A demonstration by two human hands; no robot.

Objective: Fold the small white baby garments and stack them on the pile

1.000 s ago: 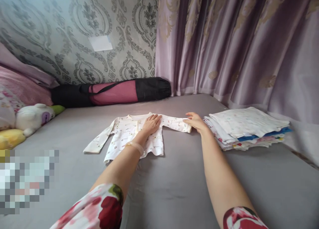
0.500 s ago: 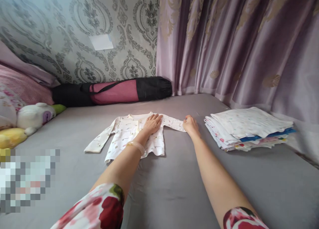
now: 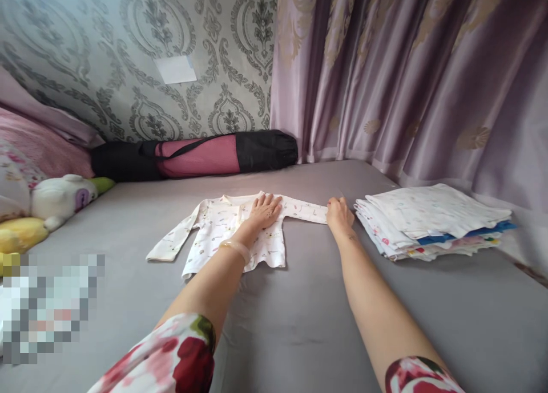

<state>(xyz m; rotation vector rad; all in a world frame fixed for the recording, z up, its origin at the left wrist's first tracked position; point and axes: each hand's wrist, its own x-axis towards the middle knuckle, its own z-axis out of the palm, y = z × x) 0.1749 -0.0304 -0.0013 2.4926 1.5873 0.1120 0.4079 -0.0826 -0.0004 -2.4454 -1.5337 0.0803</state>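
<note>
A small white baby shirt with a scattered print lies spread on the grey bed sheet. My left hand presses flat on its upper right part, near the shoulder, with the fingers stretched out. At the cuff of the right-hand sleeve, my right hand is closed on the fabric and holds the sleeve out straight to the side. The other sleeve slants down to the left, untouched. My left forearm covers part of the shirt's lower front.
A stack of folded clothes lies to the right of my right hand. Along the wall rests a long pink and black bag. Plush toys sit at the left, above a blurred patch. Purple curtains hang behind.
My right hand has moved a little to the right with the cuff, and the sleeve is stretched straighter. My left hand stays flat on the shirt.
</note>
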